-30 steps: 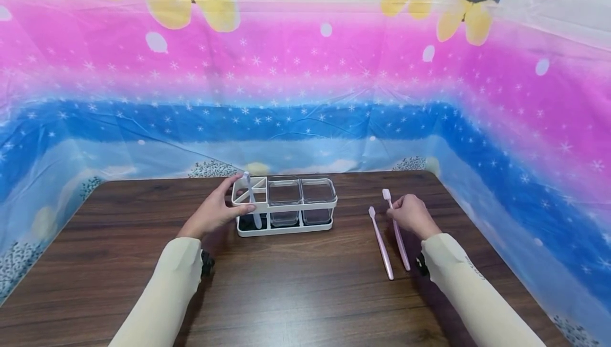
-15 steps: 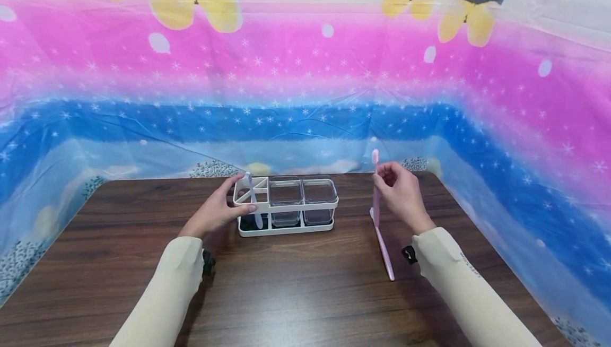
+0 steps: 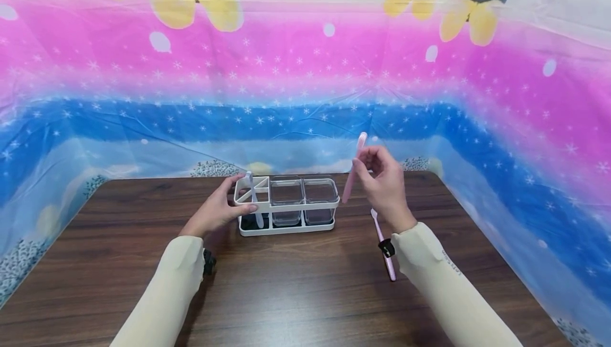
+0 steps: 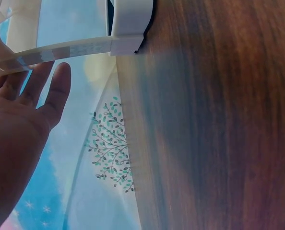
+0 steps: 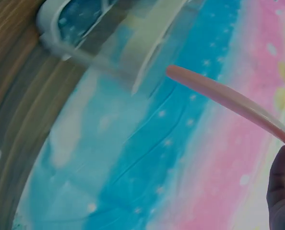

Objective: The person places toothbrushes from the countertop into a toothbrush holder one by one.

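Note:
My left hand (image 3: 217,210) holds the left end of a white toothbrush holder (image 3: 322,206), thumb on the front rim and fingers at the back. In the left wrist view those fingertips are at the rim of the holder (image 4: 133,21). A pale toothbrush (image 3: 253,192) leans in its divided left section; two clear cups (image 3: 285,193) fill the other sections. To the right, my right hand (image 3: 385,180) pinches a pink toothbrush (image 3: 350,182) near its head, handle slanting down. The right wrist view shows that pink handle (image 5: 219,93) pointing toward the holder.
Another pink toothbrush (image 3: 390,268) lies on the wooden table (image 3: 286,288), partly behind the right wrist's black strap (image 3: 386,248). A patterned cloth (image 3: 296,87) hangs behind the table and along its sides.
My right hand has lifted one pink toothbrush off the table and carried it left toward the holder, its handle now tilted. The left hand and the holder stay where they were.

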`<state>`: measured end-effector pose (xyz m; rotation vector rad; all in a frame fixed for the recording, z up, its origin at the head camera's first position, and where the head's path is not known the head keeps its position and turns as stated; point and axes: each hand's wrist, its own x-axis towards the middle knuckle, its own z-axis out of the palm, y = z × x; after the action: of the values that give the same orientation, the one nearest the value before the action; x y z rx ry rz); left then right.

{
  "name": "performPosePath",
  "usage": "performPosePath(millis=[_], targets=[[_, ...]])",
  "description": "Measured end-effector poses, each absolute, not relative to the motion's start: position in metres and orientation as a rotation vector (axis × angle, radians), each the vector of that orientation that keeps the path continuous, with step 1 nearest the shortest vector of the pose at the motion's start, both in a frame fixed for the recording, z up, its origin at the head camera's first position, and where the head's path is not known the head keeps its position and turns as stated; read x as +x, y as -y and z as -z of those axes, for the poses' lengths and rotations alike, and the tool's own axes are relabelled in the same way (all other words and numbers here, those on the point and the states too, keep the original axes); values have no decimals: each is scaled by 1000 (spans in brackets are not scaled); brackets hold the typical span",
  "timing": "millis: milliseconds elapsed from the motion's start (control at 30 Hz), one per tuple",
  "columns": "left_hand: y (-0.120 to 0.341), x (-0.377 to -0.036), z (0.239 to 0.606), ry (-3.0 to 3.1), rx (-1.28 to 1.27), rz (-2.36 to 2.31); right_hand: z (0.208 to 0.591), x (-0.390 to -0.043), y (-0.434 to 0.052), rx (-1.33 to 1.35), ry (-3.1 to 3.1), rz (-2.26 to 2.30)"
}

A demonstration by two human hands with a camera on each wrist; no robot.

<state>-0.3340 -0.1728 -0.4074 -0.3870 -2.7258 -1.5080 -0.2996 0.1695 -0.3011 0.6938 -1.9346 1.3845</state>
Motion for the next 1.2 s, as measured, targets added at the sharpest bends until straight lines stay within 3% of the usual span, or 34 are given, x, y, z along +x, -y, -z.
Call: performPosePath(millis=[600, 1200], targets=[[169, -335, 412, 2728, -382, 1495, 295, -282, -101, 940, 1811, -1505], [172, -336, 409, 2735, -383, 1461, 317, -309, -58, 1075, 1810, -1514]])
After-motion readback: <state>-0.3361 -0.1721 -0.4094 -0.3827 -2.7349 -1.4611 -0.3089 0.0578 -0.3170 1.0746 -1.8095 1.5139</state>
